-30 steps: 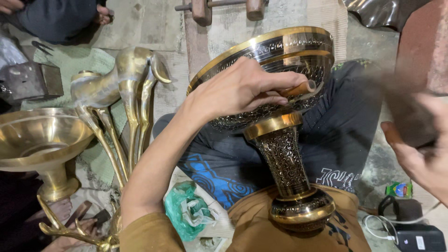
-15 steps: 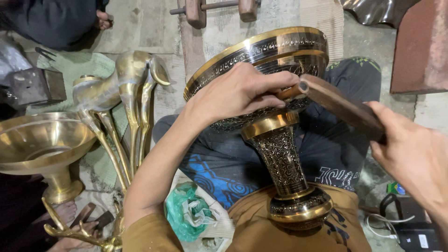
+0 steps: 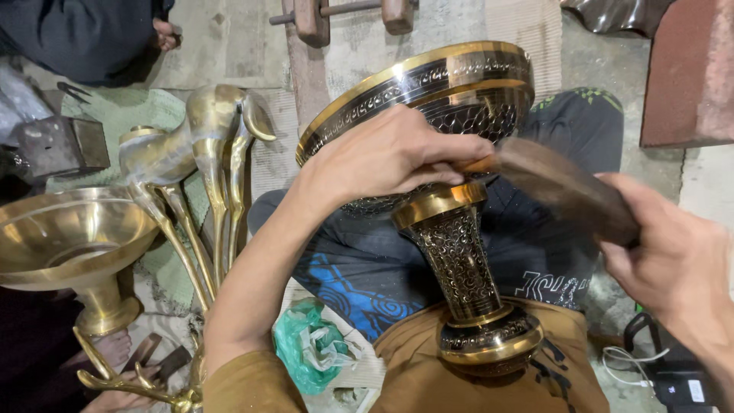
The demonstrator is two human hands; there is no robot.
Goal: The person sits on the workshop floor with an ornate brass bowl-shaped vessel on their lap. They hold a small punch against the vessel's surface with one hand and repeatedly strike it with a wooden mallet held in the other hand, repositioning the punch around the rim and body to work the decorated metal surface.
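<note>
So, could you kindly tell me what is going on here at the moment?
A person sits with a tall engraved brass pedestal bowl tilted across their lap. The left hand presses a small tool against the bowl's patterned underside, while the right hand grips a dark wooden mallet, its head close to that tool. A plain brass goblet-shaped bowl and a brass deer figure stand to the left.

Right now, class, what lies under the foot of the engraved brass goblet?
The engraved brass goblet stands with its foot on the person's lap, on tan cloth. The foot hides whatever lies directly beneath it.
</note>
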